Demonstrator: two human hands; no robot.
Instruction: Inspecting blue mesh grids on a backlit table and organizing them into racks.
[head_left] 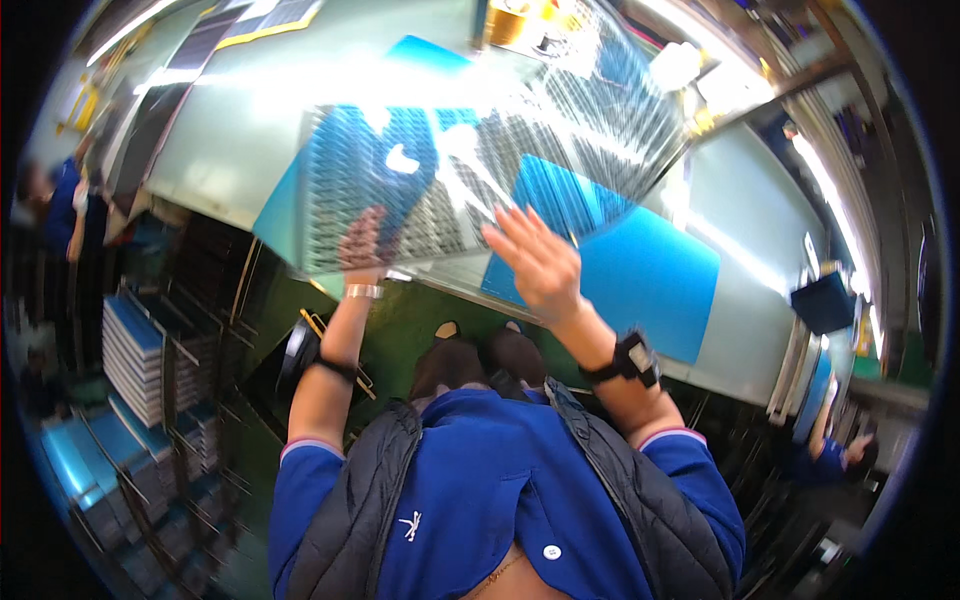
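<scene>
- From where I stand, the clear, glossy sheet with a grey ridged pattern (400, 185) is held out over the near edge of the pale grey-green table (225, 160), tilted. If the support slips, its near edge could drop off that side.
- The bare left hand (362, 238) shows through the sheet at its near left part, fingers pointing up. I can't tell whether it pinches or merely props; a loose hold would let that corner sag.
- The bare right hand (545, 265) is flat, its fingers stretched out and nearly together, gripping nothing I can see. Whether it touches the sheet I can't make out, so that side may be poorly steadied.
- Wrinkled clear film (630, 120) spreads to the far right, creased and shining. A hard pull could tear it or fold it over itself.
- The flat, bright blue sheet (655, 275) lies on the table by the right hand, one corner close to the edge. A sweeping forearm, or the black strapped wrist device (638, 360), could scratch or shift it.
</scene>
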